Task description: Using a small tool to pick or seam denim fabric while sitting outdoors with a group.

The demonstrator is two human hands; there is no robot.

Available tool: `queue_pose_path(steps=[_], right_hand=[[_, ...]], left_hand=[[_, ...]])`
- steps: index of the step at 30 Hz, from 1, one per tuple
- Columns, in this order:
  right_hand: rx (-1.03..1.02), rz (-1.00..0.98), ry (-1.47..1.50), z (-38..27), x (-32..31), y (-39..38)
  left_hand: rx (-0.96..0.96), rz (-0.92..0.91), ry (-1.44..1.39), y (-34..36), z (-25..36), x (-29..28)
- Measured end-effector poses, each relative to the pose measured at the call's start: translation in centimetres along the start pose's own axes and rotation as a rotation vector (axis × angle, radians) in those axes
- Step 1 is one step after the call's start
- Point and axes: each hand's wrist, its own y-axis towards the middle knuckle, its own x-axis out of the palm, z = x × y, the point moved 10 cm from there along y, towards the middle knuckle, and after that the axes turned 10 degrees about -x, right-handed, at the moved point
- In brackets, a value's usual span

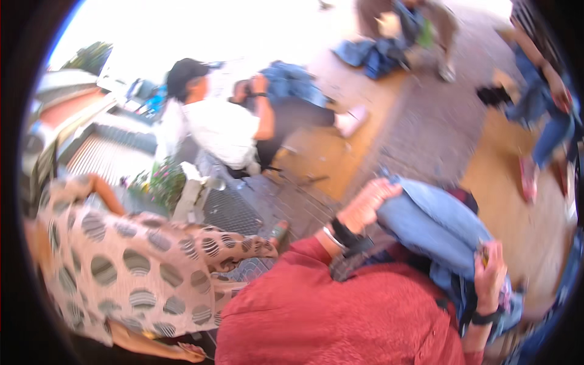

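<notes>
My left hand (369, 202) grips one blue denim garment (426, 214) over my lap; my right hand (490, 274) curls at its nearer end, pinch unclear. Its long axis slants from far left to near right. Four people (131, 267) surround me.

Beneath you the floor (420, 137) is brownish-grey paving, blurred in places. A tan-orange patch (337, 161) covers it toward the far middle, and a broader tan panel (514, 237) lies to your right; you cannot tell whether these are mats or boards. A pale pink shoe (351, 121) is on the first, a pink shoe (528, 179) on the second. To your left lies a dark gridded sheet (231, 213). The light blue jeans (435, 213) rest across your lap, which they largely hide.
</notes>
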Motion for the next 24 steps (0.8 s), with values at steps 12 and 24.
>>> queue_pose_path(steps=[12, 24], right_hand=[[0.093, 0.064, 0.218, 2.9, 3.4, 0.9], [0.420, -0.062, 0.592, 8.3, 5.9, 2.2]], left_hand=[[-0.166, -0.146, -0.125, -2.8, 1.4, 3.2], [-0.200, -0.074, -0.170, -0.2, 0.1, 1.9]])
